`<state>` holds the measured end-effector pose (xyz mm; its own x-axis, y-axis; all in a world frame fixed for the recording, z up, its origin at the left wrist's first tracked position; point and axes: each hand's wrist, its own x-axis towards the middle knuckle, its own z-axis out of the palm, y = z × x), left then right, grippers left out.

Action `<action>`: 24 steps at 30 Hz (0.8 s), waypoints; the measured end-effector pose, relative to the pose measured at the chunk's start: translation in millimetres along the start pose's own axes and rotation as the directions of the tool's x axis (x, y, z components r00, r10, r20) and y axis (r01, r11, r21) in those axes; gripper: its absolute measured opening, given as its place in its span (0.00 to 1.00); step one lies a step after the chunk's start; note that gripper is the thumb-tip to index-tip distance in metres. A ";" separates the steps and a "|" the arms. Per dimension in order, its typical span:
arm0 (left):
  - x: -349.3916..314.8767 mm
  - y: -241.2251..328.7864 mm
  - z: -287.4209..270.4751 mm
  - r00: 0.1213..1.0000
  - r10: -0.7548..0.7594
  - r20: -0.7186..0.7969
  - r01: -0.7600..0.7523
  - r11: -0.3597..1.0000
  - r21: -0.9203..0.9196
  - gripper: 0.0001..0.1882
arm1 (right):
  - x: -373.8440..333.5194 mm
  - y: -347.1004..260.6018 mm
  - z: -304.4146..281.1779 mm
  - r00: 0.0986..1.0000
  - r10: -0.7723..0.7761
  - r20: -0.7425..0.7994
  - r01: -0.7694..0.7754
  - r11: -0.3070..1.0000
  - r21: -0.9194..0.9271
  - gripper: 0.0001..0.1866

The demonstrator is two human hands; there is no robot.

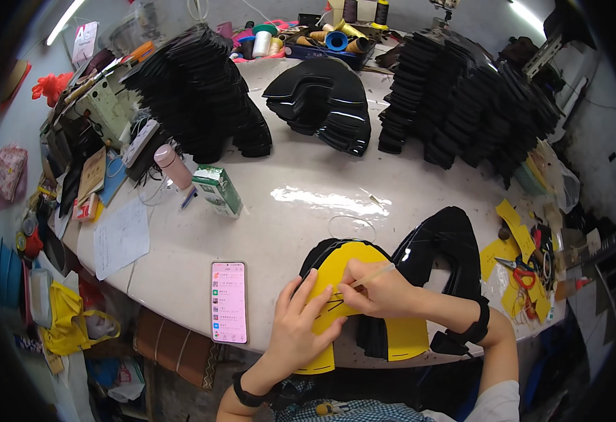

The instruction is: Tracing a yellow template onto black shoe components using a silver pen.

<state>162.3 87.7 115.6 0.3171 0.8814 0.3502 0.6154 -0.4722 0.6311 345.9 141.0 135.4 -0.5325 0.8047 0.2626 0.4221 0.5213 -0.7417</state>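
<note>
A yellow U-shaped template (354, 259) with short dark slits lies on a black pile of like-shaped pieces (315, 254) at the table's near edge. My left hand (299, 325) rests on its left side, fingers spread and flat. Between the fingers of my right hand (382, 290) is a slim, pale pen (374, 274), its upper end pointing up and right. Its tip is hidden by my fingers, near the slits. Just right of the template lies another black curved pile (456, 235), partly behind my right forearm.
Tall black stacks (195, 91) (448, 98) and a smaller black stack (322, 91) line the back. A phone (229, 302), a green carton (216, 190) and a pink bottle (172, 167) stand or lie left. Scissors (524, 276) and yellow scraps (498, 254) lie right.
</note>
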 end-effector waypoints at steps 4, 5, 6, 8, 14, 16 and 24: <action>-1.6 -2.6 0.3 1.000 -0.001 0.004 0.001 1.000 0.011 0.24 | -2.0 0.0 -8.9 0.997 -0.072 -0.011 0.071 0.992 -0.103 0.08; -1.9 -2.4 0.5 1.000 -0.009 0.004 0.009 1.000 0.016 0.24 | -5.2 2.7 -16.3 0.999 0.026 -0.024 -0.029 0.992 -0.127 0.08; -1.9 -2.1 0.5 1.000 -0.017 0.004 0.017 1.000 0.020 0.24 | -9.8 6.0 -23.3 0.991 0.125 -0.039 -0.129 0.980 -0.149 0.08; -0.3 0.9 -1.1 1.000 -0.018 0.005 0.018 0.999 0.029 0.24 | -21.4 15.3 -32.9 0.983 0.165 -0.079 -0.175 0.976 -0.127 0.09; 0.8 3.4 -1.9 1.000 -0.027 0.008 0.027 0.998 0.055 0.24 | -24.0 19.6 -51.0 0.960 0.238 -0.150 -0.251 0.965 -0.075 0.08; 1.2 4.0 -2.7 1.000 -0.025 0.003 0.025 0.998 0.056 0.24 | -28.1 24.0 -50.6 0.952 0.255 -0.171 -0.265 0.964 -0.035 0.08; -1.8 -1.6 -0.7 1.000 -0.022 0.010 0.022 1.000 0.016 0.24 | -26.1 15.5 -44.9 0.933 0.286 -0.221 -0.295 0.955 -0.012 0.07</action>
<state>160.2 86.9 114.5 0.3111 0.8916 0.3291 0.6337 -0.4526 0.6273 399.2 140.8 144.7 -0.2139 0.9620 0.1695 0.5689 0.2637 -0.7790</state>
